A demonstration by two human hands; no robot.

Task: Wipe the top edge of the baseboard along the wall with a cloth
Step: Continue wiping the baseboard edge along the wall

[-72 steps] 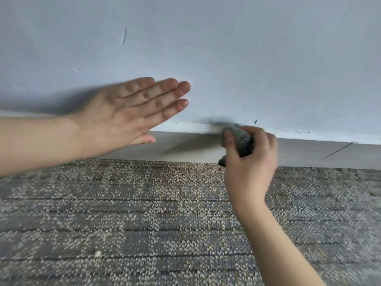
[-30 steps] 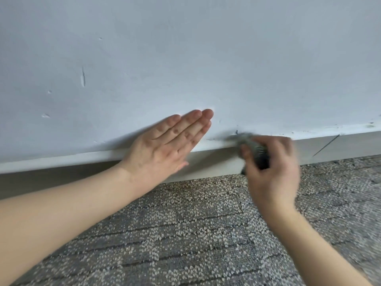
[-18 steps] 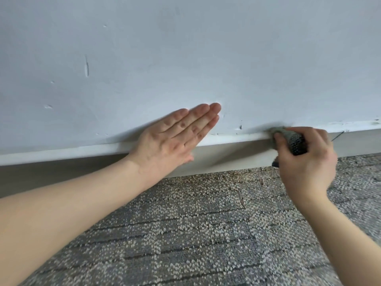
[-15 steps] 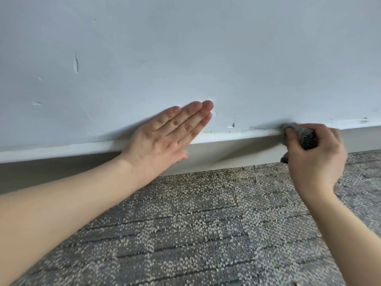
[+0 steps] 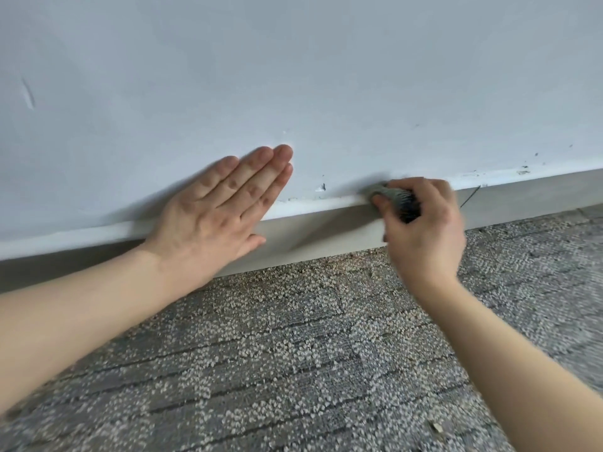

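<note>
Cloth [image 5: 390, 195] wadded in right hand's [image 5: 427, 233] curled fingers, lengthwise along baseboard [image 5: 326, 236] top; left hand [image 5: 212, 223] flat, fingers straight, over baseboard.

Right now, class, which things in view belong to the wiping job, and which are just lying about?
Job: cloth, gripped by right hand; baseboard; left hand, flat on wall.
Lying about: carpet; paint chip.

Right hand [image 5: 424, 230] gripping cloth [image 5: 390, 197] on baseboard [image 5: 326, 230] edge — left hand [image 5: 222, 216] flat against wall [image 5: 326, 76].
</note>
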